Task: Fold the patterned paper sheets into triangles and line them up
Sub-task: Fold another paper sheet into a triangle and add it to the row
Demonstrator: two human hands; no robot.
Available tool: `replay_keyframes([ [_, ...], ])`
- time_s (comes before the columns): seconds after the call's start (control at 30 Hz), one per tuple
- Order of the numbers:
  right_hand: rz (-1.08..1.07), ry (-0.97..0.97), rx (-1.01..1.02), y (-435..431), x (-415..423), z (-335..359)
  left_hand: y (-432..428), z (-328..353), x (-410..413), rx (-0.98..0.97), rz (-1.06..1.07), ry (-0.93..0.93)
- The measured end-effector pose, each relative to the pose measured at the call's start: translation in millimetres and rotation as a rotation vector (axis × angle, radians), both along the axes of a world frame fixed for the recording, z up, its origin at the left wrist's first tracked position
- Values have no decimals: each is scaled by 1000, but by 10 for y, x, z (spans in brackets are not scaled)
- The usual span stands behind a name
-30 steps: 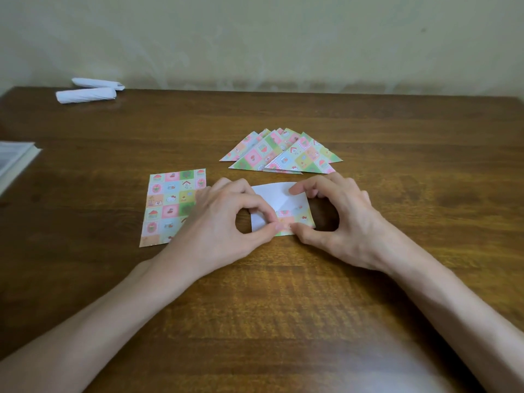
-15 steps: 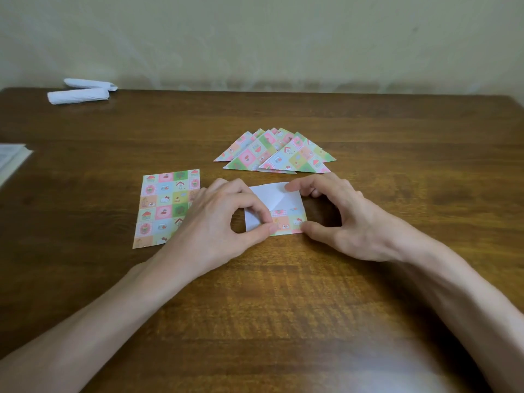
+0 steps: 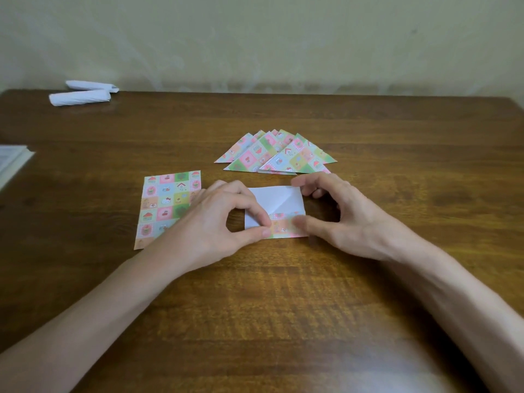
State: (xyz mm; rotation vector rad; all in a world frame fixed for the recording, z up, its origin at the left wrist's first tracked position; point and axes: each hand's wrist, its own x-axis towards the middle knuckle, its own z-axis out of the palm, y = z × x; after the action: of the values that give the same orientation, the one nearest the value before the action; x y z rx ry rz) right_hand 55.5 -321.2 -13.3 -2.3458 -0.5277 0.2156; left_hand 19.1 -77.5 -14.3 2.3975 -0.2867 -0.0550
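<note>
1. Wooden table (image 3: 283,307) bore a half-folded sheet (image 3: 279,198) at its middle.
2. Left hand (image 3: 209,222) pinched its near left edge, thumb to forefinger.
3. Right hand (image 3: 346,219), arched, held its right edge between thumb and forefinger.
4. Triangles (image 3: 276,154) lay just beyond, a flat sheet (image 3: 167,205) left.

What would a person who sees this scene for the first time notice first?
First the left hand and right hand, which hold a half-folded sheet, white side up, at the middle of the wooden table. Behind it lies a fan of folded patterned triangles; to its left, a flat patterned sheet.
</note>
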Motion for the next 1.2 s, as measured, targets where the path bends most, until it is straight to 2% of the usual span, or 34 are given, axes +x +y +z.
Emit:
replay_keyframes([
  [0.1, -95, -100, -78, 154, -103, -42, -24, -15, -17, 8, 2, -46],
  [0.2, -100, -134, -135, 207, -129, -49, -25, -13, -19, 3, -1, -46],
  [0.4, -62, -94, -142, 181, -112, -7, -13, -5, -14, 11, -14, -28],
  [0.6, 12, -52, -116, 67, -39, 25, 137, 49, 34, 22, -134, 50],
  [0.73, 98, 2, -23, -67, 29, 20, 180, 63, 55, 60, -172, 36],
  [0.93, 192, 64, -47, -165, 140, 40, 182, 60, 48, 73, -176, 15],
  [1.07, 157, 74, -40, -137, 129, 43, 174, 75, 37, 67, -164, 10],
  [1.2, -28, -8, -32, 58, -30, 4, 168, 58, 33, 74, -143, -15],
])
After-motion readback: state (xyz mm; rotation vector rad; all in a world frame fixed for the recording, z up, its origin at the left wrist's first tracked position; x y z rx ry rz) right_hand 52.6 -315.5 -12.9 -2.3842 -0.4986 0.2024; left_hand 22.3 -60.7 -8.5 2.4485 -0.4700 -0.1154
